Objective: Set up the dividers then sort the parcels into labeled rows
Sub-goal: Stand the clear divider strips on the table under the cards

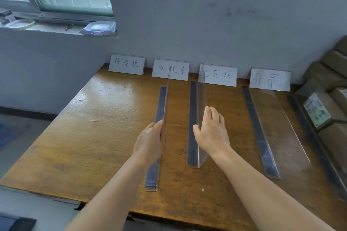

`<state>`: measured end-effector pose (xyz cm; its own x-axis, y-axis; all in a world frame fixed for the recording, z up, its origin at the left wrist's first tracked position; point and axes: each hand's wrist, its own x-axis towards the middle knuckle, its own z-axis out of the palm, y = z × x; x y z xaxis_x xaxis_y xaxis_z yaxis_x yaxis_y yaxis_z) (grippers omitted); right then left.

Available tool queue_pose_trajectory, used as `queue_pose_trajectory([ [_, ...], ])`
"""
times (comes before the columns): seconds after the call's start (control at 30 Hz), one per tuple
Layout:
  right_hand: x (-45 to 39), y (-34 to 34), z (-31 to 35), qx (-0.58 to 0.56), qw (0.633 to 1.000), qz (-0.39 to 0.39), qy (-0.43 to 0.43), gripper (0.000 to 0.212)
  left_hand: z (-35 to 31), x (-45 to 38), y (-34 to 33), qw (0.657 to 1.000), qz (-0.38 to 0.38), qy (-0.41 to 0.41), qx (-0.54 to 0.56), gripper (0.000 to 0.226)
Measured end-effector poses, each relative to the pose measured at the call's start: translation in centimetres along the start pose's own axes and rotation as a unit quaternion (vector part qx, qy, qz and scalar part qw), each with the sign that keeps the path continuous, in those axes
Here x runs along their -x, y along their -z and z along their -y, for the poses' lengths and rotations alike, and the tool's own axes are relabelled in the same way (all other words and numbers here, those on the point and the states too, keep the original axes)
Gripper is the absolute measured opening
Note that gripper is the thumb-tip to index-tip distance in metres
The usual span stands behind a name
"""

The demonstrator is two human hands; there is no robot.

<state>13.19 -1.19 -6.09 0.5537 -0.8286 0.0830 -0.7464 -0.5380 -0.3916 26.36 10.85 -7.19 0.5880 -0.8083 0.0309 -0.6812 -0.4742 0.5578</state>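
2 hands | L hand (150, 139) grips leftmost divider (156, 142) | R hand (211, 129) – fingers straight, flat on 2nd divider (197, 116)

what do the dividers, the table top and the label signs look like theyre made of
Dividers: clear stiff plastic, probably acrylic; the signs and table show through the upright panels. Their dark base strips look matte, material unclear.
Table top: wood, varnished and worn; grain, scratches and window glare show.
Label signs: white paper with handwriting, seemingly in clear plastic holders.
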Motion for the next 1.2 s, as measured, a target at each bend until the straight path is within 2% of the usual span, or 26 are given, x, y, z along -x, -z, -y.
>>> queue_pose_trajectory([
  [0.13,0.2,0.1,1.2,-0.014,0.997,-0.012,0.07,0.06,0.1,-0.2,0.0,1.0,0.001,0.007,0.025,0.034],
  [0.27,0.4,-0.9,2.8,-0.038,0.991,0.036,0.12,0.056,0.6,-0.6,-0.3,1.0,-0.01,0.024,-0.001,0.039],
  [0.43,1.0,-2.0,4.7,-0.084,0.981,0.128,0.117,0.055,0.9,-0.6,0.0,0.998,-0.019,0.048,-0.032,0.038],
  [0.57,1.0,-2.7,6.1,-0.102,0.978,0.155,0.098,0.051,1.0,-1.0,0.8,0.996,-0.02,0.065,-0.049,0.026],
  [0.7,0.8,-3.4,7.4,-0.084,0.978,0.177,0.07,0.05,1.6,-1.2,2.2,0.994,-0.025,0.085,-0.057,0.027],
  [0.93,1.4,-4.2,10.5,-0.062,0.987,0.141,0.035,0.055,5.8,-1.2,5.5,0.992,-0.014,0.087,-0.093,0.021],
  [1.0,1.7,-4.5,12.2,-0.053,0.99,0.123,0.034,0.05,7.3,-1.0,7.1,0.992,-0.008,0.084,-0.091,0.019],
  [1.2,1.7,-7.0,17.6,-0.029,0.995,0.092,0.015,0.036,12.7,-1.2,11.4,0.992,0.003,0.069,-0.104,0.04],
])
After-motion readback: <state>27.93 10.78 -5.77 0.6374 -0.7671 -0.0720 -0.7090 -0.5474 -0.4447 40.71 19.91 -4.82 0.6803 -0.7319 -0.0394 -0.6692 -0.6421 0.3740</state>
